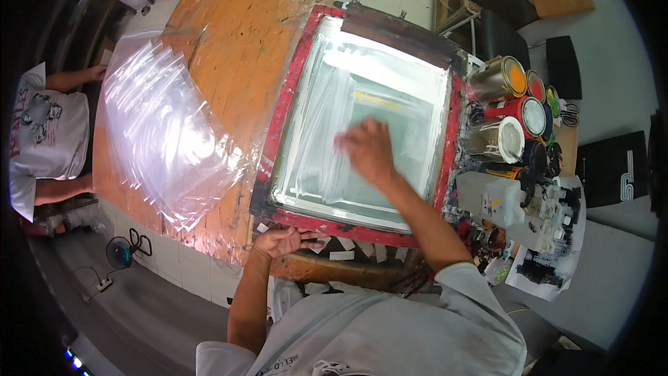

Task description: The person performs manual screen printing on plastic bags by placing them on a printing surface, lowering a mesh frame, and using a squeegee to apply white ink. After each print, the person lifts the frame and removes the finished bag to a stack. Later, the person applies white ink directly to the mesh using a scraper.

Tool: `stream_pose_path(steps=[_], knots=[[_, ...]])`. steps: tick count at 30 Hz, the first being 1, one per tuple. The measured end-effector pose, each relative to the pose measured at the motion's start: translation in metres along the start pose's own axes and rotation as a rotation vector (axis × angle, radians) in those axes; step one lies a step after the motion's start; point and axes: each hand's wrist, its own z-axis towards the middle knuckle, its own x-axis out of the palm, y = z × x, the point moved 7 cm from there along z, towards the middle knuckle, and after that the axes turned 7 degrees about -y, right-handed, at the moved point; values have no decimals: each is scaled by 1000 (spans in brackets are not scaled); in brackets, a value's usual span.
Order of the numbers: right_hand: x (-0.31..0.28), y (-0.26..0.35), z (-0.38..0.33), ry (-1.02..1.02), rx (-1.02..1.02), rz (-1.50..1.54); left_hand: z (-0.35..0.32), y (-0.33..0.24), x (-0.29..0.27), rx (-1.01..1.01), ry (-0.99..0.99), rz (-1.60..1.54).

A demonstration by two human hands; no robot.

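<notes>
Head view shows the right hand [367,150] blurred, flat on the clear plastic sheet [334,146] inside the red-framed printing screen [282,115]; whether its fingers pinch the sheet I cannot tell. Directly under those fingers, the sheet's long axis runs away from the person. Nearer the body, the left hand [282,241] rests loosely open-fingered just below the frame's near edge, farther from the sheet.

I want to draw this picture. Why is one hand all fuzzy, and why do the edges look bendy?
Head view: the right hand on the screen frame is smeared by motion blur, while the left hand looks sharp; the fisheye lens curves straight edges; glare whitens the plastic bags.
</notes>
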Motion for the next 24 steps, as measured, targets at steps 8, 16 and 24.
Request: stream_pose_path(steps=[8, 16, 24], knots=[[-13, -40, 14, -126, 131, 15, 3, -2, 4, 11, -32, 57], [-26, -9, -35, -31, 46, -43, -1, 1, 0, -17, -50, 54], [-38, -50, -26, -145, 89, -10, 1, 1, -7, 10, -42, 71]])
